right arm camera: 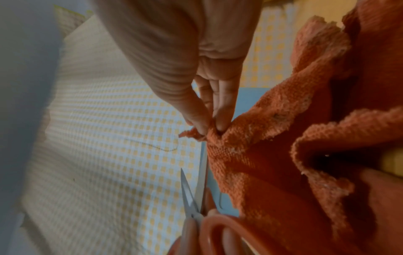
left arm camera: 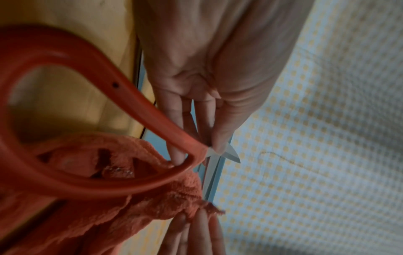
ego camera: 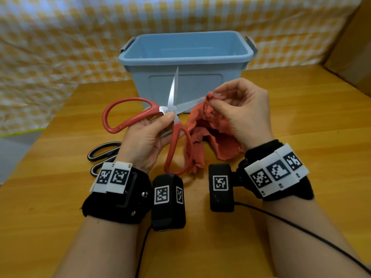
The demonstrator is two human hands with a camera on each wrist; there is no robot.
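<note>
**Hands bring open scissors to a ragged cloth edge**

Left hand (ego camera: pixel 148 137) grips the red-handled scissors (ego camera: pixel 173 93) at the pivot rather than through the loops. Its thumb is pressed on top and its fingers are curled beneath, a hold that seems meant to steady and aim the tool more than to drive a cut. The blades stand apart in a V. One points to 12 o'clock, and the other points to about 2 o'clock, where its tip reaches the orange cloth (ego camera: pixel 212 133).

At 3 o'clock of the scissors, the right hand (ego camera: pixel 245 111) pinches the cloth's frayed top edge between thumb and fingertips (right arm camera: pixel 221 112). It holds the edge up off the bench (ego camera: pixel 301 117), apparently to keep it taut and offer it to the blade. The rest of the cloth hangs in loose folds toward 6 o'clock.

The right wrist view puts the pinch just past the blade tips, with the cloth running alongside one blade. Whether any cloth already sits between the blades cannot be told.

A blue tub (ego camera: pixel 186 83) stands open at 12 o'clock, close behind the hands, likely set there to catch cut pieces. Black-handled scissors (ego camera: pixel 104 151) lie flat on the bench at 8 o'clock of the left hand, partly hidden by the wrist. For a real cut, the left hand would probably have to move into the loops.
</note>
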